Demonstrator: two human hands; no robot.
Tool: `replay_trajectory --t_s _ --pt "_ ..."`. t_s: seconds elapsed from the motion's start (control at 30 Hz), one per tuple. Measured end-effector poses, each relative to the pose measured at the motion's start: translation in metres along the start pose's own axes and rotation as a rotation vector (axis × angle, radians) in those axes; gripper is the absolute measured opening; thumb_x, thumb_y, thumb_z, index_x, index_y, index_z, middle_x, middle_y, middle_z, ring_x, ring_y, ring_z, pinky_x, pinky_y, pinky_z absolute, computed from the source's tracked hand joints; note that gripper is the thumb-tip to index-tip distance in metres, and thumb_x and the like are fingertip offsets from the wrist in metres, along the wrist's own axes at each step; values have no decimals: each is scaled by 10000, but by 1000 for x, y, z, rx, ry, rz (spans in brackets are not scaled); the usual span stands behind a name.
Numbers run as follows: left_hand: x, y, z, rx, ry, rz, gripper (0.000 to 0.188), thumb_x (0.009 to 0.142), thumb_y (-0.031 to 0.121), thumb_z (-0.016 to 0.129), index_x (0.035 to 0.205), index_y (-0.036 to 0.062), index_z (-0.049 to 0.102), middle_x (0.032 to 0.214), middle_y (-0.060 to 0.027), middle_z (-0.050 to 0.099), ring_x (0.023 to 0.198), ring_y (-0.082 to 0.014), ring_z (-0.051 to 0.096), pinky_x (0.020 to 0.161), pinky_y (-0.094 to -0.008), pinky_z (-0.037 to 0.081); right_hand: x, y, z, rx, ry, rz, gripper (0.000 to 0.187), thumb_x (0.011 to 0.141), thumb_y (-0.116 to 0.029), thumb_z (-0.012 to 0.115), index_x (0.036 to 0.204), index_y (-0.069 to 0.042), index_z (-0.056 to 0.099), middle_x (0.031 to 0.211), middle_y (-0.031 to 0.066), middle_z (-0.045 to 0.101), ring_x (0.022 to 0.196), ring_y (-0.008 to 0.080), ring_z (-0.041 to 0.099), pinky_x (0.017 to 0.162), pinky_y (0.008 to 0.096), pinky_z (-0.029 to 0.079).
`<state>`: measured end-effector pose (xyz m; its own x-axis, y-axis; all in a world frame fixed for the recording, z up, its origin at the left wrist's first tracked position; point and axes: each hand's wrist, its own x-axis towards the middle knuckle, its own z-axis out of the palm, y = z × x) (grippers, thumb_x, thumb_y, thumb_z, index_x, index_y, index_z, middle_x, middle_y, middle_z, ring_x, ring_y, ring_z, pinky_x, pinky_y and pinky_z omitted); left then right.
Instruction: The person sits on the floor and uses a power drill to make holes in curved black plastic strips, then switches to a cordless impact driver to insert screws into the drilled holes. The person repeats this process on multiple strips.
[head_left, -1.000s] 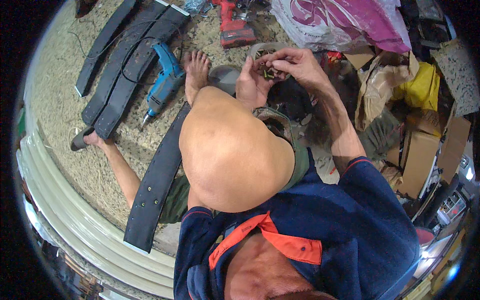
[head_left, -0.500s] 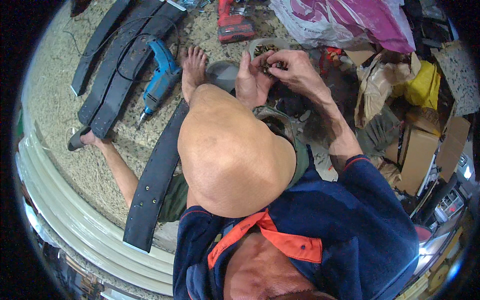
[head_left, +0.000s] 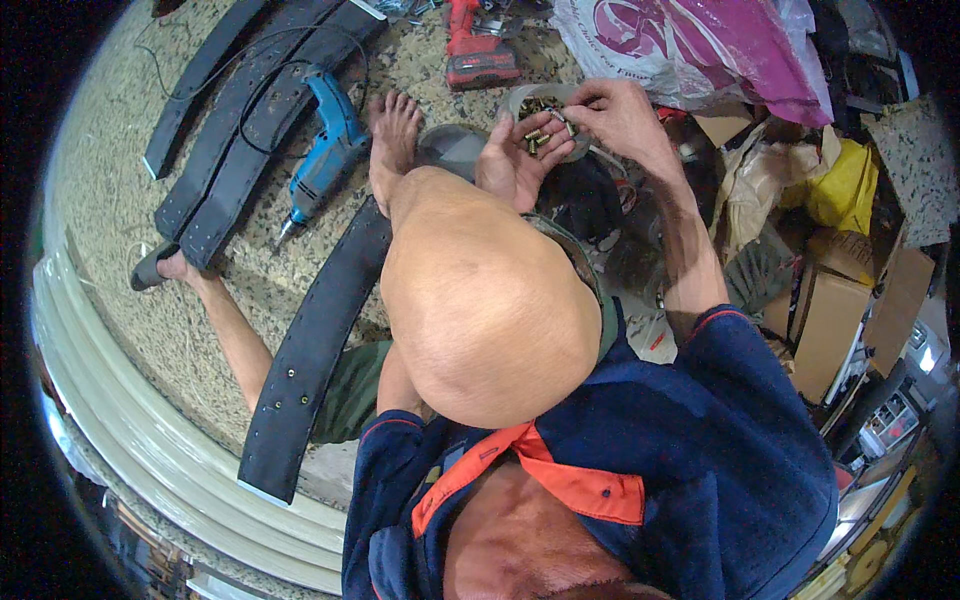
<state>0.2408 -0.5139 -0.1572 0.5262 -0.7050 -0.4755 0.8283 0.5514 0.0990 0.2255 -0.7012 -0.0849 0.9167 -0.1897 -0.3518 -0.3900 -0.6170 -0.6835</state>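
My left hand (head_left: pixel 510 170) is turned palm up, its fingers slightly curled under several small brass-coloured metal cylinders (head_left: pixel 537 140). Just to its right, my right hand (head_left: pixel 615 115) is closed in a pinch, thumb and fingertips together beside a small brass-coloured piece (head_left: pixel 570 129). Behind both hands stands a clear round tub (head_left: pixel 515 98) with more such pieces in it. A black strip (head_left: pixel 335 290) with rivet-like studs lies along my raised knee, partly hidden by the leg.
A blue corded drill (head_left: pixel 330 140) lies left of my foot, next to long black strips (head_left: pixel 255 135). Farther back are a red cordless tool (head_left: pixel 480 65) and a white-and-purple bag (head_left: pixel 690 50). Torn paper, a yellow bag (head_left: pixel 845 180) and cardboard (head_left: pixel 830 320) crowd the right.
My left palm has opened out, showing the brass-coloured pieces in it. My right hand has drawn away from it, slightly to the right.
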Motion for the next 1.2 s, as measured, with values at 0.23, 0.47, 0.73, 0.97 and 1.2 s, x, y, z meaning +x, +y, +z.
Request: replay_trajectory --t_s 0.23,0.47,0.73,0.97,1.2 --pt "0 -12 11 402 91 170 292 1002 92 601 1243 -74 611 1063 -170 715 920 -276 728 835 -403 630 4 4 6 181 -62 52 152 848 -99 748 931 26 723 797 65 713 729 125 657 660 319 541" --pt "-7 -10 10 821 179 100 251 959 9 626 1201 -50 656 916 -137 737 679 -184 705 605 -295 582 12 -13 7 -150 266 -68 295 795 -254 793 958 -10 760 883 149 764 819 224 733 772 371 567" --pt "-110 9 -90 1087 61 1 240 932 76 681 1155 -9 701 922 -112 747 716 -142 684 664 -294 562 230 -37 112 -136 363 116 763 727 -365 846 1246 82 509 1166 261 681 1031 413 697 930 472 551" --pt "-214 17 -130 1007 597 55 172 927 44 681 1090 2 715 935 -95 745 774 -168 704 694 -311 562 268 -37 150 -34 513 367 661 795 -188 762 1285 67 400 1128 283 666 1038 455 682 919 536 547" --pt "-242 29 -121 706 645 197 162 921 9 682 1078 -31 695 886 -101 731 762 -180 703 681 -319 576 196 -63 98 106 781 -402 829 691 -253 865 1333 8 411 1210 242 602 1112 379 630 984 471 481"
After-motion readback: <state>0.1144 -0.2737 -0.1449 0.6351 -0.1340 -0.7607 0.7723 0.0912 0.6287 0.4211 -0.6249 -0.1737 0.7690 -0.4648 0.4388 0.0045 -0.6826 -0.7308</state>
